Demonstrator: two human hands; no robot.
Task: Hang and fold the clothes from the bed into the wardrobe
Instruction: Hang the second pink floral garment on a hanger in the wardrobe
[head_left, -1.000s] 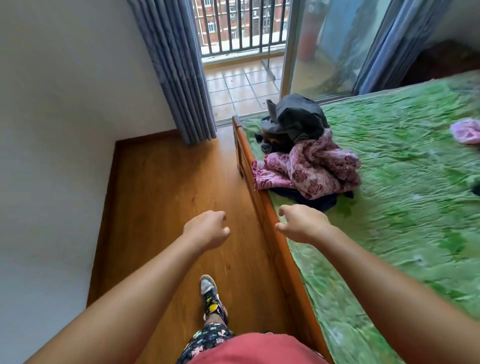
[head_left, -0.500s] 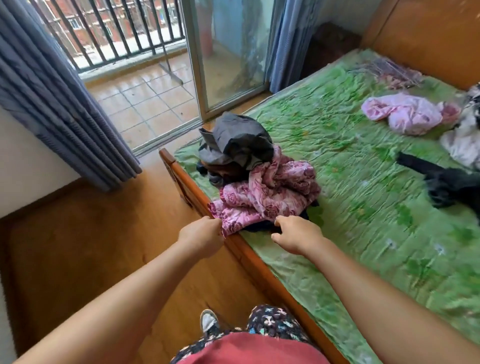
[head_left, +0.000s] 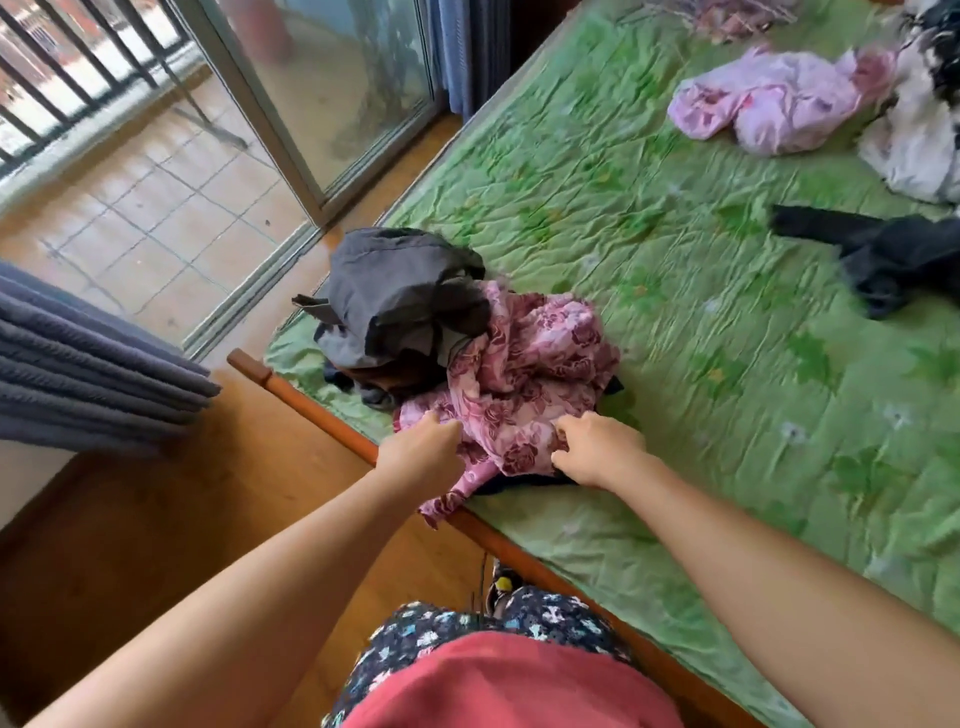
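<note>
We find the pink floral garment (head_left: 524, 379) crumpled on the bed (head_left: 675, 364), one flap overhanging the wooden rail (head_left: 311, 410); long axis indeterminate. Left hand (head_left: 423, 452) and right hand (head_left: 597, 449) each grip its near edge.

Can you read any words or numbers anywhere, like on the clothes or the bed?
None: no words, labels or numbers can be read.
The pink flowered garment shows only roses, the green bedspread only leaves, and the grey garment looks plain.
The picture is blurred, so any small tag would be too unclear to read.
</note>
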